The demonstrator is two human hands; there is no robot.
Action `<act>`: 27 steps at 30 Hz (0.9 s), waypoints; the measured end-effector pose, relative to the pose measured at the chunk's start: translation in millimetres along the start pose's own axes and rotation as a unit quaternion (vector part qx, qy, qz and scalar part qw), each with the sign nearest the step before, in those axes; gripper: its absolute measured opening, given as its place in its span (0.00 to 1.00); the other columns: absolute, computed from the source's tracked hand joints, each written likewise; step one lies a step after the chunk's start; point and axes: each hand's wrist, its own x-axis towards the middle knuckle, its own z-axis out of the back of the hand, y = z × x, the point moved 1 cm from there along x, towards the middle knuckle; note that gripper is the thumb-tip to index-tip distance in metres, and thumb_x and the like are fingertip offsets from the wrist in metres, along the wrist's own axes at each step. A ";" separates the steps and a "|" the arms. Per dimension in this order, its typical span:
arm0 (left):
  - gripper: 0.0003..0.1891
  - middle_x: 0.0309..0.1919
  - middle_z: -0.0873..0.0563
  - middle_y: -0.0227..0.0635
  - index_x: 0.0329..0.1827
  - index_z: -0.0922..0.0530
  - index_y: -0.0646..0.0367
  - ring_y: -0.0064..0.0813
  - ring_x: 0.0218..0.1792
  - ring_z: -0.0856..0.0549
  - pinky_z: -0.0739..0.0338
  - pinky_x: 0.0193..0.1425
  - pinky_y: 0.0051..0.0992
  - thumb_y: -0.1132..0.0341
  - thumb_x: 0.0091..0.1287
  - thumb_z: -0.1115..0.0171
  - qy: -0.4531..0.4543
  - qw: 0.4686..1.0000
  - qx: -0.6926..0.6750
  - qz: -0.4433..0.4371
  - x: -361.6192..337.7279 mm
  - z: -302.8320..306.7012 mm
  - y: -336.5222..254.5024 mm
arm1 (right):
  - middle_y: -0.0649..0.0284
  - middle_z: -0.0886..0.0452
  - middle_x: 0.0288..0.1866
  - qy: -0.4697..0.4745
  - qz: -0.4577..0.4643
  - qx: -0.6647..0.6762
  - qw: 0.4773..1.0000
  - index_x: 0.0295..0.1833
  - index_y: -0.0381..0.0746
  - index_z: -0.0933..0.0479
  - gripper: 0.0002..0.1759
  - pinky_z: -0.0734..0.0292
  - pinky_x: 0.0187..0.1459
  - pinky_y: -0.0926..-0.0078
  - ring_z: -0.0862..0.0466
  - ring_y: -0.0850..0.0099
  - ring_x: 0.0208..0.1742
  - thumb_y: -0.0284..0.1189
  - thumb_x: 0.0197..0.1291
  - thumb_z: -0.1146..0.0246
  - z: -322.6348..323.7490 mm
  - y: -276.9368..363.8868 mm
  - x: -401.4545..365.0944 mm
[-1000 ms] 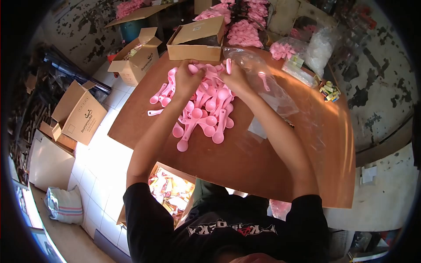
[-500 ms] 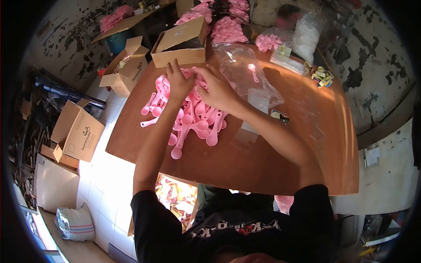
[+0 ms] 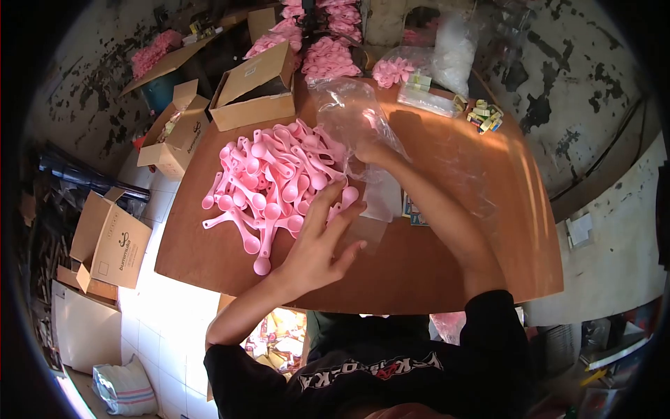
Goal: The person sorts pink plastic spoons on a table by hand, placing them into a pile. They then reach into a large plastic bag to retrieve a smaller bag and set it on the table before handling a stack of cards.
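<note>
A heap of pink plastic spoons (image 3: 272,174) lies on the brown table (image 3: 447,279). Over the heap's lower right edge is my left hand (image 3: 317,248), fingers spread, holding nothing. My right hand (image 3: 370,150) is at the clear plastic bag (image 3: 342,105) to the right of the heap; its fingers are partly hidden, so its grip cannot be made out. A pink spoon shows through the bag. Below my right hand lie translucent plastic sheets (image 3: 382,199), with a small printed card (image 3: 414,213) beside them.
An open cardboard box (image 3: 255,108) stands behind the heap. Bundles of pink spoons (image 3: 328,59) are piled at the back. Clear packs (image 3: 426,101) and small yellow items (image 3: 485,116) lie at the back right. More cardboard boxes (image 3: 118,241) stand on the floor at left.
Both hands have left the far side of the heap. My left hand has come nearer and opened out; my right hand has moved right to the bag. The view has shifted slightly.
</note>
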 end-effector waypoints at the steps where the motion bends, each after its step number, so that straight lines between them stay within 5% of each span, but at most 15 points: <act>1: 0.29 0.70 0.41 0.54 0.62 0.29 0.58 0.56 0.72 0.40 0.38 0.71 0.46 0.71 0.56 0.30 0.001 1.000 -0.008 0.006 -4.2 0.2 -6.8 | 0.38 0.21 0.52 -0.046 -0.023 0.008 0.999 0.55 0.28 0.23 0.20 0.22 0.53 0.56 0.17 0.50 0.52 0.23 0.57 0.44 -8.7 -10.3 17.7; 8: 0.25 0.68 0.36 0.53 0.58 0.25 0.61 0.54 0.69 0.33 0.33 0.67 0.41 0.72 0.57 0.30 -0.052 0.995 -0.015 0.084 -53.4 3.7 -35.9 | 0.39 0.18 0.46 -0.202 -0.146 0.076 0.965 0.51 0.30 0.21 0.17 0.20 0.49 0.55 0.15 0.52 0.47 0.25 0.58 0.42 -46.9 -56.8 73.6; 14: 0.21 0.64 0.30 0.52 0.54 0.23 0.63 0.53 0.64 0.27 0.30 0.65 0.39 0.72 0.56 0.30 -0.103 0.978 -0.070 0.168 -85.6 -21.8 -27.5 | 0.47 0.15 0.36 -0.231 -0.068 -0.046 0.969 0.42 0.31 0.17 0.12 0.18 0.41 0.59 0.13 0.55 0.42 0.25 0.57 0.42 -49.6 -71.0 77.1; 18: 0.20 0.62 0.28 0.53 0.53 0.23 0.63 0.52 0.62 0.25 0.29 0.63 0.39 0.72 0.57 0.30 -0.106 0.975 -0.066 0.182 -87.6 -31.8 -31.1 | 0.48 0.15 0.33 -0.212 -0.098 0.045 0.971 0.38 0.32 0.17 0.10 0.18 0.39 0.60 0.13 0.55 0.38 0.24 0.56 0.42 -54.8 -84.4 82.6; 20: 0.20 0.61 0.28 0.53 0.54 0.23 0.63 0.52 0.62 0.25 0.28 0.63 0.39 0.72 0.57 0.31 -0.105 0.975 -0.063 0.183 -85.3 -35.8 -33.7 | 0.47 0.16 0.32 -0.431 -0.001 -0.045 0.901 0.35 0.32 0.18 0.08 0.19 0.38 0.59 0.14 0.55 0.36 0.25 0.55 0.41 -78.8 -105.1 105.2; 24: 0.20 0.59 0.27 0.53 0.55 0.24 0.62 0.53 0.60 0.24 0.27 0.60 0.38 0.73 0.59 0.32 -0.084 0.981 -0.055 0.167 -83.4 -43.1 -35.5 | 0.45 0.16 0.35 -0.293 0.006 -0.088 0.952 0.37 0.33 0.19 0.08 0.20 0.39 0.59 0.14 0.55 0.39 0.24 0.54 0.40 -50.9 -71.3 73.1; 26: 0.20 0.59 0.27 0.52 0.55 0.24 0.61 0.54 0.60 0.25 0.26 0.60 0.39 0.72 0.59 0.32 -0.057 0.980 -0.079 0.174 -80.5 -44.6 -37.6 | 0.46 0.19 0.48 -0.229 -0.058 0.193 0.952 0.48 0.32 0.24 0.13 0.23 0.51 0.55 0.17 0.50 0.48 0.21 0.63 0.51 -35.0 -49.1 54.2; 27: 0.22 0.60 0.28 0.52 0.56 0.25 0.61 0.53 0.61 0.25 0.28 0.62 0.39 0.72 0.58 0.31 -0.050 0.979 -0.082 0.179 -84.0 -48.3 -34.6 | 0.46 0.19 0.48 -0.230 -0.057 0.193 0.952 0.48 0.32 0.24 0.13 0.23 0.51 0.55 0.17 0.50 0.48 0.21 0.63 0.51 -30.6 -39.4 41.2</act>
